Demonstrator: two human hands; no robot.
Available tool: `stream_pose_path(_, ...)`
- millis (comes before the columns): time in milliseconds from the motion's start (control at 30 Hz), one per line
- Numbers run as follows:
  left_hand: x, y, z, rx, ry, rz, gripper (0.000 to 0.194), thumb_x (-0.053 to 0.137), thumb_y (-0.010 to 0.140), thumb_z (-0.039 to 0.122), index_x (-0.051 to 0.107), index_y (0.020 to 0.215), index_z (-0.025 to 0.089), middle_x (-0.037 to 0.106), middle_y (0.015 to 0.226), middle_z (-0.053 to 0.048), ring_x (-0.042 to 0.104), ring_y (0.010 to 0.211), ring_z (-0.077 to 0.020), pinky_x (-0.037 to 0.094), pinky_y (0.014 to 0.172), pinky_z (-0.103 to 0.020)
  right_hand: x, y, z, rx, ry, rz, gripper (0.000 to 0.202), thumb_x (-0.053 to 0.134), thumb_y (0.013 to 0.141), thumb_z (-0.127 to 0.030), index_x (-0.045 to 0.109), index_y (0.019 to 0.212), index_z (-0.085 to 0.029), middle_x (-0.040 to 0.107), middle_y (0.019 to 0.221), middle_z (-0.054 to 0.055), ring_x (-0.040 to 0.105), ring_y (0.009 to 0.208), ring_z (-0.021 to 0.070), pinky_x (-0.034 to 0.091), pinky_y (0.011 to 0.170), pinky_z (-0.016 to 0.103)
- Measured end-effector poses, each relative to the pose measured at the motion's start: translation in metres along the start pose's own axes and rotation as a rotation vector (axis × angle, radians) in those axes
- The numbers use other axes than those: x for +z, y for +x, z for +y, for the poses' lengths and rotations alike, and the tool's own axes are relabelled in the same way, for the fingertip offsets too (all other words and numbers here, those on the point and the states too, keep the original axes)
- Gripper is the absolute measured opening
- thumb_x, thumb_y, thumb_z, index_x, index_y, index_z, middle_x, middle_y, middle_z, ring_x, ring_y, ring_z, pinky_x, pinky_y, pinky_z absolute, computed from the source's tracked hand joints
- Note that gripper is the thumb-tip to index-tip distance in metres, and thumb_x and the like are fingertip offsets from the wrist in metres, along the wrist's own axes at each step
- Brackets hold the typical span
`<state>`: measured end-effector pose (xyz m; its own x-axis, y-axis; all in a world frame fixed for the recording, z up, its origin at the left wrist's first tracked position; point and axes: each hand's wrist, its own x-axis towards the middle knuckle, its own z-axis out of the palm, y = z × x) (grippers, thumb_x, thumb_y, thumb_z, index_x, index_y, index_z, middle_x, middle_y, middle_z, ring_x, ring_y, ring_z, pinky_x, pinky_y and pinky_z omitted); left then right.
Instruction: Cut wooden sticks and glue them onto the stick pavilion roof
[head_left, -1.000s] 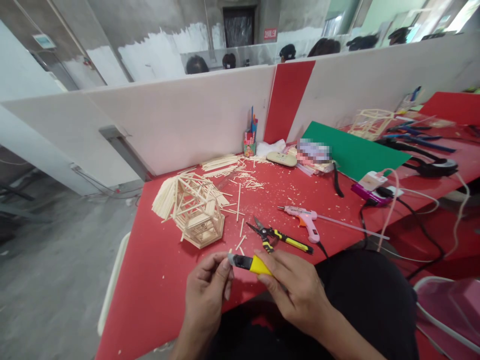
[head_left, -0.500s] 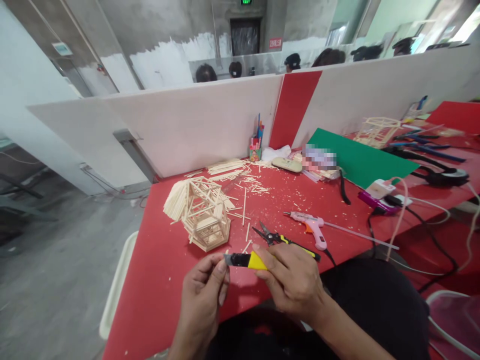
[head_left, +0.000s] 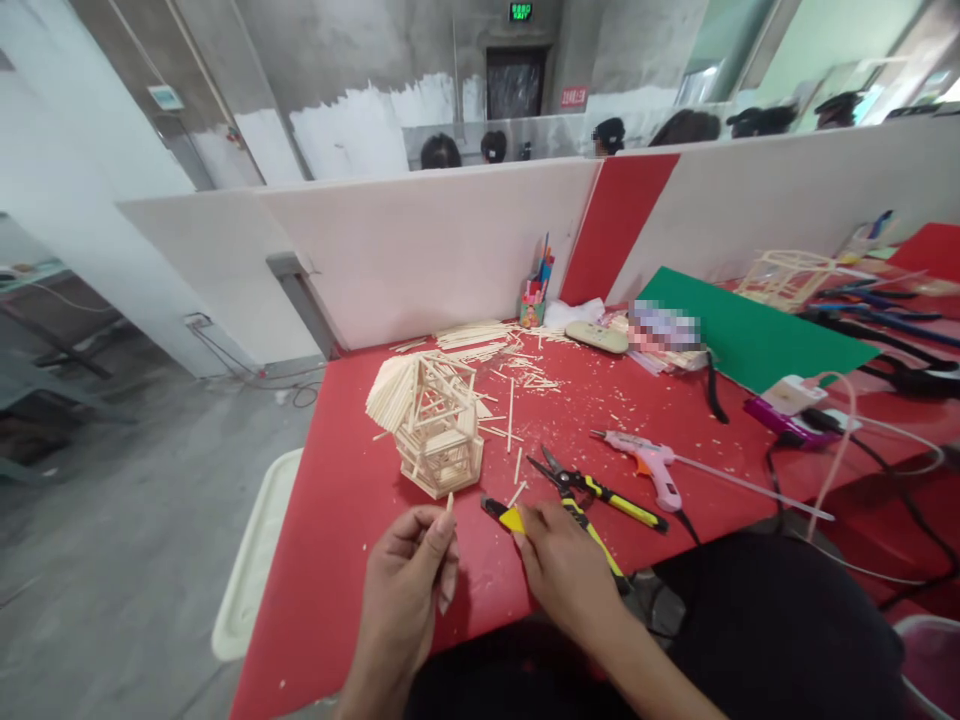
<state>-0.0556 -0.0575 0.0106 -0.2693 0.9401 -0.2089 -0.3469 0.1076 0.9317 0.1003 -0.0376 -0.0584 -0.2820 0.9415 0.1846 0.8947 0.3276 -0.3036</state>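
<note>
My left hand (head_left: 412, 565) pinches a short wooden stick (head_left: 450, 504) between thumb and fingertips, its tip pointing up. My right hand (head_left: 564, 555) is closed on a yellow and black utility knife (head_left: 511, 519), low over the table, with its black front end pointing to the left. Whether the knife touches the table I cannot tell. Just beyond my hands stands a house-like frame (head_left: 442, 430) built of wooden sticks. Shears with yellow and black handles (head_left: 622, 507) lie open beside my right hand.
On the red table (head_left: 330, 560) are piled sticks (head_left: 390, 392), scraps, a pink glue gun (head_left: 649, 462) with its cord, a pen holder (head_left: 532, 308), a beige case (head_left: 596, 337) and a purple power strip (head_left: 795, 425). A green board (head_left: 765, 335) and white partition (head_left: 420, 250) stand behind.
My right hand has drawn the knife away from the stick in my left hand, to the right and lower. The left hand still pinches the stick. The view has swung slightly left.
</note>
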Motion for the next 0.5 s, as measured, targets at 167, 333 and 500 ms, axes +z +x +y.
stream_pose_path(167, 0.004, 0.002, 0.010, 0.021, -0.066, 0.018, 0.031, 0.083, 0.057, 0.034, 0.063, 0.071, 0.014, 0.058, 0.050, 0.003, 0.048, 0.038, -0.0055, 0.034, 0.032, -0.012, -0.018, 0.014, 0.027, -0.017, 0.092, 0.080, 0.031, 0.045, 0.087, -0.025, 0.062, 0.114, -0.019, 0.060, 0.113, 0.011, 0.057, 0.102, 0.0230, 0.045, 0.088, 0.037)
stream_pose_path(333, 0.007, 0.008, 0.018, -0.045, -0.122, -0.007, 0.031, 0.083, 0.056, 0.034, 0.061, 0.065, 0.014, 0.058, 0.050, 0.003, 0.048, 0.036, -0.0047, 0.034, 0.032, -0.012, -0.052, 0.031, 0.117, 0.737, 0.016, 0.143, 0.048, 0.051, 0.078, -0.034, 0.058, 0.119, -0.010, 0.058, 0.114, 0.024, 0.057, 0.105, 0.0344, 0.044, 0.082, 0.046)
stream_pose_path(500, -0.001, 0.016, 0.023, -0.011, -0.174, 0.090, 0.033, 0.085, 0.052, 0.034, 0.062, 0.063, 0.013, 0.057, 0.044, 0.004, 0.043, 0.031, -0.0035, 0.027, 0.028, -0.011, -0.046, 0.035, 0.175, 0.817, 0.182, 0.070, 0.034, 0.062, 0.061, -0.033, 0.068, 0.088, -0.014, 0.068, 0.077, 0.016, 0.066, 0.077, 0.0313, 0.048, 0.066, 0.038)
